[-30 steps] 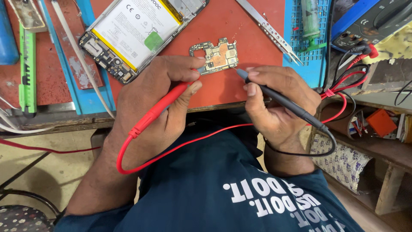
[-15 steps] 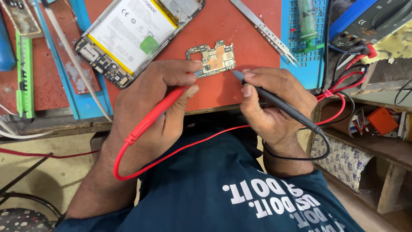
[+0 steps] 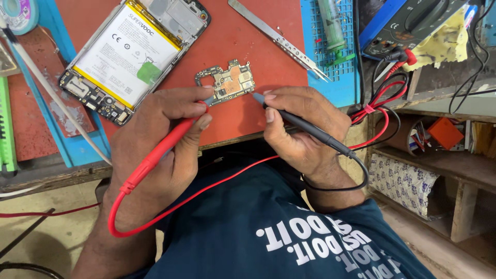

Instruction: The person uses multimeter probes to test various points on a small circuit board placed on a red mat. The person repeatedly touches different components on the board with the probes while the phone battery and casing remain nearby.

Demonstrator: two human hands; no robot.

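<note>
My left hand [image 3: 160, 139] grips a red test probe [image 3: 155, 155], its tip at the left edge of a small phone circuit board [image 3: 227, 81]. In my right hand [image 3: 302, 124] is a black test probe [image 3: 305, 126]; its tip touches the board's right side. The board lies flat on a red work mat [image 3: 248, 36]. An opened phone [image 3: 132, 54] with its white battery showing rests to the upper left. The red lead loops down past my left wrist. The black lead curls round my right wrist.
Metal tweezers [image 3: 279, 39] lie on the mat above the board. A multimeter [image 3: 413, 23] sits at the top right with red and black leads plugged in. A blue mat [image 3: 330, 88] edges the red one. Shelves with boxes stand lower right.
The camera has shifted a little, so the bench sits slightly lower in view. Both hands stay on the probes at the board, with the tips barely moved.
</note>
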